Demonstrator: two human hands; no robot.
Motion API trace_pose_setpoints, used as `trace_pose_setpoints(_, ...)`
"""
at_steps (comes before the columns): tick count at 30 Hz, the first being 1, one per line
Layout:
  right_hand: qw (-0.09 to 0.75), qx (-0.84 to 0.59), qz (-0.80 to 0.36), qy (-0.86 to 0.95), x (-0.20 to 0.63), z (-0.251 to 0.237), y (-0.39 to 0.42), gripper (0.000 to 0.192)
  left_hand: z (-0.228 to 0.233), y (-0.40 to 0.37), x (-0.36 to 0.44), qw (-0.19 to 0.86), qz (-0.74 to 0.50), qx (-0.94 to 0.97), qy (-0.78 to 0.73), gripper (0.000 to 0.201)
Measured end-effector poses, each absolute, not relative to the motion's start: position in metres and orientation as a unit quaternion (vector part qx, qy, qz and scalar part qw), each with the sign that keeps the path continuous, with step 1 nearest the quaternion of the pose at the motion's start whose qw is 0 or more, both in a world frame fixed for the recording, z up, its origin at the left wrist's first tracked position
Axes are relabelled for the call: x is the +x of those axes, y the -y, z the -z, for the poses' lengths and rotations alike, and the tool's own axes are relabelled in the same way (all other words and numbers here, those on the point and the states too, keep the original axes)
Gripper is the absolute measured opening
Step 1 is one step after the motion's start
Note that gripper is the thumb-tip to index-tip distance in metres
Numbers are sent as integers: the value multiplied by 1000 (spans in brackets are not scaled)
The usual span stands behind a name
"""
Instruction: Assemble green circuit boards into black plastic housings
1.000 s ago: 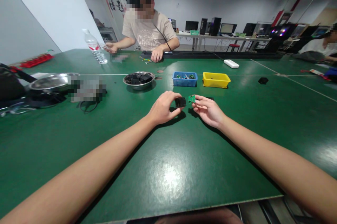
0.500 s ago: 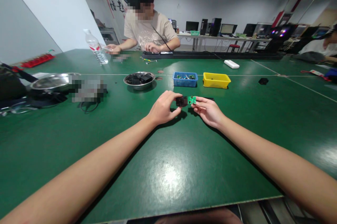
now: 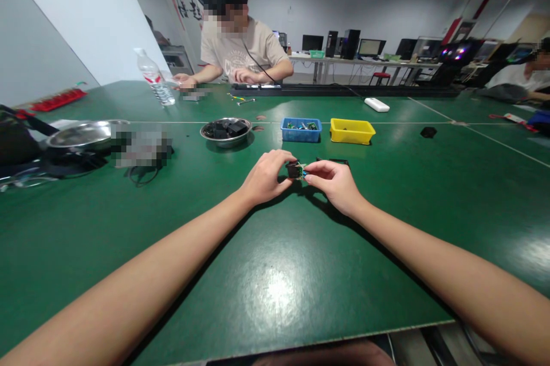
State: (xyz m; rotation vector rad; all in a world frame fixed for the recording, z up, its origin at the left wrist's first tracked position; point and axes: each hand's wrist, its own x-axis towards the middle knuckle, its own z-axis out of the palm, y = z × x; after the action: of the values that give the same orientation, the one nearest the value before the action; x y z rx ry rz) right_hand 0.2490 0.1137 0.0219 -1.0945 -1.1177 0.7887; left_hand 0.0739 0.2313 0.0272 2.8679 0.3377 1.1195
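My left hand (image 3: 270, 176) grips a small black plastic housing (image 3: 294, 170) between thumb and fingers, just above the green table. From the right, my right hand (image 3: 337, 183) pinches a small green circuit board (image 3: 302, 172), now turned edge-on against the housing's right side. A bit of blue shows at its fingertips. Whether the board sits inside the housing or only touches it, I cannot tell. Behind my right hand lies a flat black piece (image 3: 339, 161), partly hidden by the fingers.
Beyond my hands stand a metal bowl (image 3: 206, 136) of black housings, a blue bin (image 3: 301, 136) with circuit boards and a yellow bin (image 3: 352, 136). A water bottle (image 3: 155, 81) is at back left. Across the table sits a person (image 3: 240, 45) behind a long black bar (image 3: 344, 91).
My right hand has moved left and turned the circuit board from face-on to edge-on, bringing it against the black housing. My left hand stays nearly in place.
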Motion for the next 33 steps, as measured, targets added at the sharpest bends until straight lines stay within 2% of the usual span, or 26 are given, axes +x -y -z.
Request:
trace_pose_setpoints(11, 655, -484, -279, 509, 247, -25, -110, 24, -23, -231, 74, 54, -377, 913, -147, 34)
trace_pose_setpoints(18, 640, -480, -254, 544, 240, -22, -107, 17, -25, -230, 73, 31, -375, 922, -94, 30)
trace_pose_setpoints(33, 543, -525, -64, 652, 240, -28, -103, 8, -27, -226, 74, -17, -375, 926, -45, 23)
